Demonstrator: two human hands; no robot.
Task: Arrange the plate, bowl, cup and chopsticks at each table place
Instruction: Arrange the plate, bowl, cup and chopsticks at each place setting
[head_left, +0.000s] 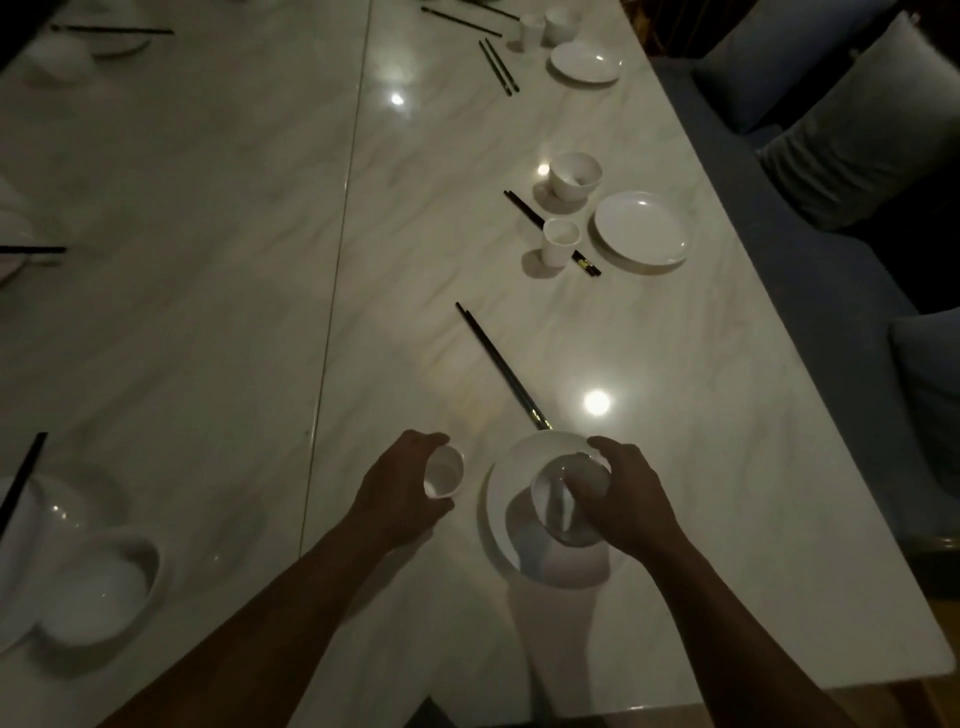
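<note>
Left hand grips cup, right hand grips bowl; chopsticks run diagonally, tips far-left.

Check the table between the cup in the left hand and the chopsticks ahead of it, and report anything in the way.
Nothing visible blocks it. The left hand grips the cup, and the table from it to the chopsticks is bare. The plate and the bowl in the right hand lie to the right.

Dim scene; lamp glare spots on glossy table; soft focus, edges bowed.
</note>
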